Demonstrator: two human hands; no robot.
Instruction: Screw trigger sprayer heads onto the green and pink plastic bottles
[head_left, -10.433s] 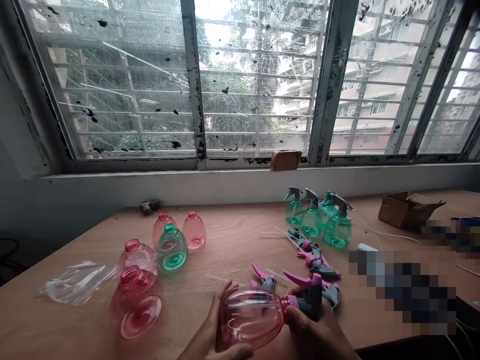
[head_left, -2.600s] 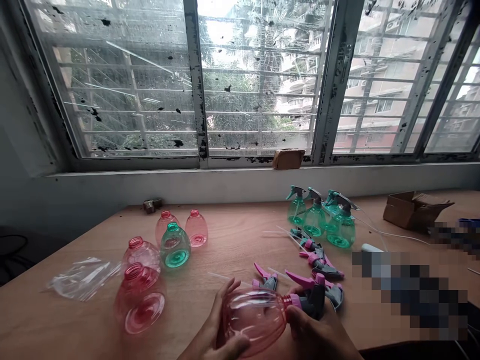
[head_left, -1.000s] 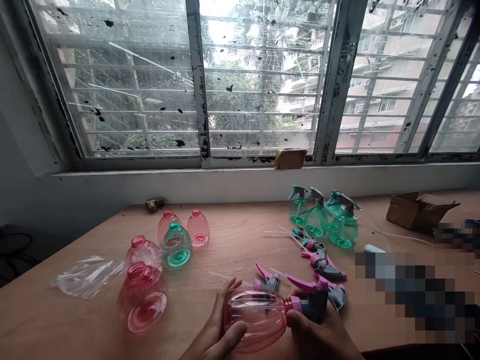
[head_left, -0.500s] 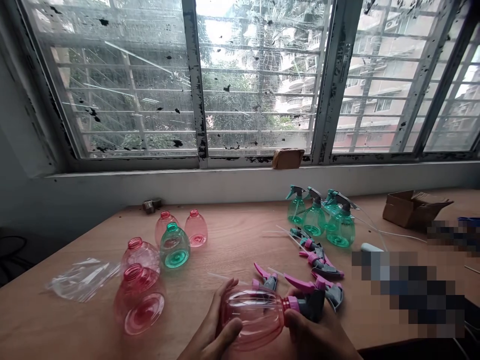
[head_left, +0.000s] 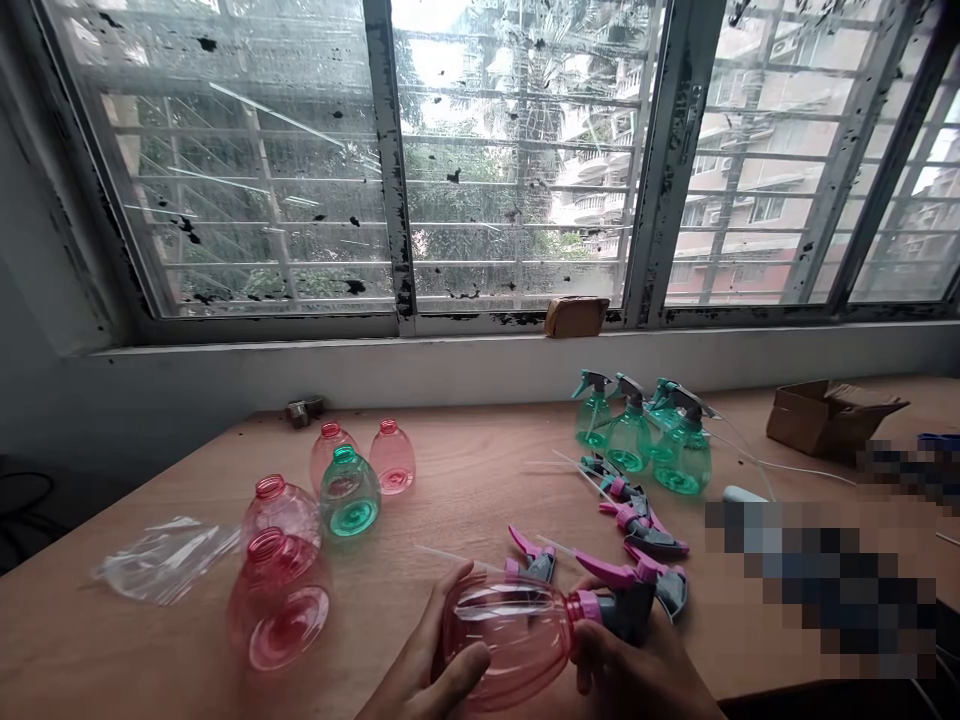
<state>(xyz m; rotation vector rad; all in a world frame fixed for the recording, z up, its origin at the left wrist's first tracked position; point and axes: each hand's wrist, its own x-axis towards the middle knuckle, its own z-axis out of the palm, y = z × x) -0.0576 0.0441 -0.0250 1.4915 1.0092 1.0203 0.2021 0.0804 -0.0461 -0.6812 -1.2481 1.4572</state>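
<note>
A pink see-through bottle lies on its side near the table's front edge. My left hand wraps around its body, thumb on the front. My right hand grips the pink and grey trigger sprayer head seated on the bottle's neck. Just behind lie several loose pink sprayer heads with their thin tubes.
Open pink bottles and one teal bottle stand at the left, beside a clear plastic bag. Several teal spray bottles stand at the back right near a cardboard box. Behind the wooden table runs a window sill.
My left thumb has shifted a little on the bottle and the sprayer head has turned slightly in my right hand. The rest has not moved.
</note>
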